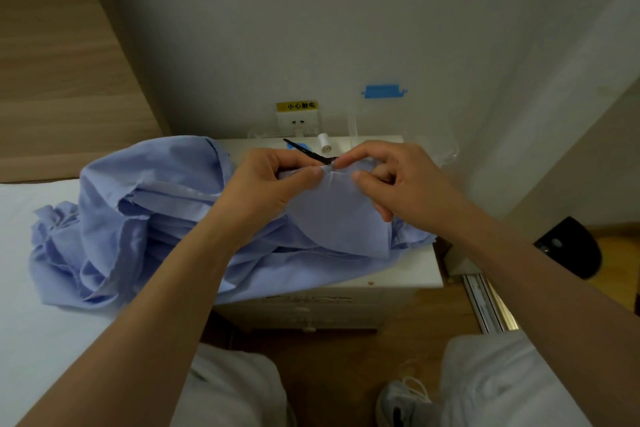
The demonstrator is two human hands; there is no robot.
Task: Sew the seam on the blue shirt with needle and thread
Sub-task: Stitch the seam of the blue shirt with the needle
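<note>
The blue shirt (145,218) lies crumpled across a white bed and a white nightstand (408,274). One flap of it is lifted up between my hands. My left hand (273,180) pinches the flap's upper edge between thumb and fingers. My right hand (391,177) pinches the same edge just to the right, where a thin glint of the needle (330,167) shows at its fingertips. The thread itself is too fine to make out.
Black scissors (304,151) and a white thread spool (325,143) lie at the back of the nightstand. Above them on the wall sits a socket (298,121). The bed (24,288) lies to the left, a black object (571,246) on the floor to the right.
</note>
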